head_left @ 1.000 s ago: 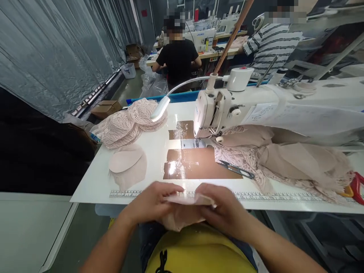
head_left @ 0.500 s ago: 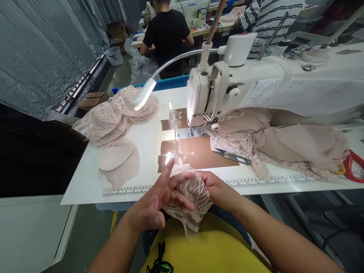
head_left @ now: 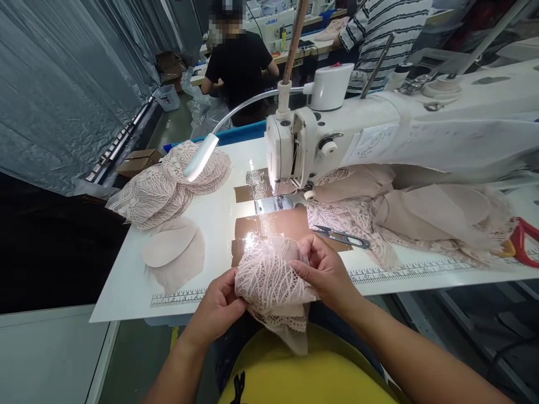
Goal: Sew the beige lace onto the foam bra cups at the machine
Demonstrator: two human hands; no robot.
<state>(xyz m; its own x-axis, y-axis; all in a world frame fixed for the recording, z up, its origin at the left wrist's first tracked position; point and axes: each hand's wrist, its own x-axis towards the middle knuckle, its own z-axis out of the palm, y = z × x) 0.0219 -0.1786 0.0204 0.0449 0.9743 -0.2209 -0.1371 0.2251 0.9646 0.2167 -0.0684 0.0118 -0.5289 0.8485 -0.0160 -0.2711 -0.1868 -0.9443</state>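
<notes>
Both my hands hold a pale pink lace cup piece [head_left: 269,278] over the near edge of the white sewing table [head_left: 126,283]. My left hand [head_left: 217,308] pinches its lower left edge, fingers closed. My right hand [head_left: 322,269] grips its upper right side, fingers curled on the fabric. The lace bulges up between the hands, and a beige lining hangs below it. Just beyond stands the white sewing machine [head_left: 320,143], its needle area behind the piece.
A stack of lace cups [head_left: 168,182] and beige oval liners [head_left: 170,249] lie at the left. Thread snips [head_left: 341,237] and a heap of lace and beige fabric [head_left: 421,216] lie at the right, red scissors [head_left: 524,238] at the far right. Two people work at machines behind.
The piece went from flat and low between my hands to raised and bulging, lace side up. My left hand, fingers spread half a second ago, now pinches its edge.
</notes>
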